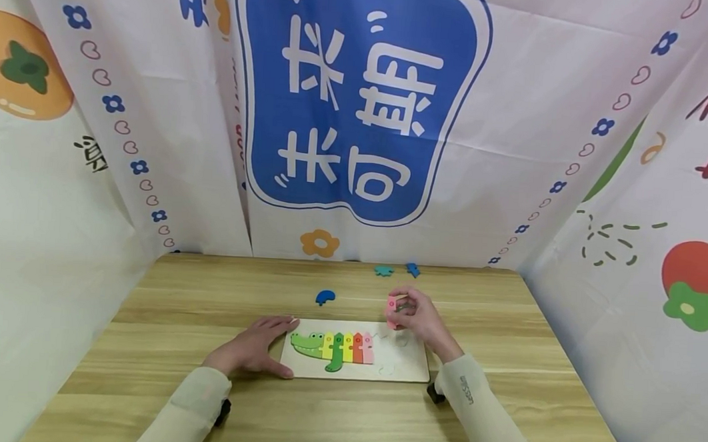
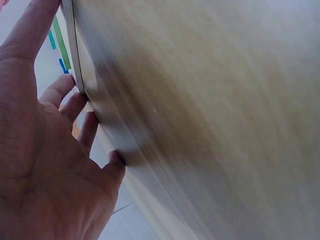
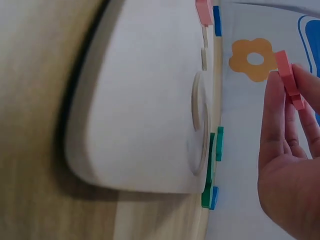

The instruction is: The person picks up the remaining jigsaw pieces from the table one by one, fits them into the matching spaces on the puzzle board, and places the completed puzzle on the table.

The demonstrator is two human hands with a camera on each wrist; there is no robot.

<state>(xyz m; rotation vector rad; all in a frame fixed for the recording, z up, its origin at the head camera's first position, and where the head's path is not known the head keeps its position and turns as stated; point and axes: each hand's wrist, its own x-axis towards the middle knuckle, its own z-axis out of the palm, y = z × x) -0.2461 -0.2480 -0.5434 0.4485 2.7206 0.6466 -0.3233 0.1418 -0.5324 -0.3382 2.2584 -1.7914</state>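
Observation:
A white puzzle board (image 1: 407,357) lies on the table with a crocodile partly filled in: a green head (image 1: 307,343), then yellow, green, red and pink body pieces (image 1: 347,347) and a green leg (image 1: 335,365). My left hand (image 1: 251,346) spans the board's left end, thumb by the near corner, the other fingers extended by the far corner. Between thumb and fingers, my right hand (image 1: 422,316) pinches a pink puzzle piece (image 3: 287,75), raised above the board's far edge. Bare outlined recesses (image 3: 200,120) show on the board's right part.
Beyond the board lie a dark blue curved piece (image 1: 325,297), a teal piece (image 1: 384,271) and another blue piece (image 1: 412,270). A green piece (image 3: 209,172) sits past the board's far edge, near my right hand. Printed curtains (image 1: 515,122) surround the wooden table (image 1: 206,287).

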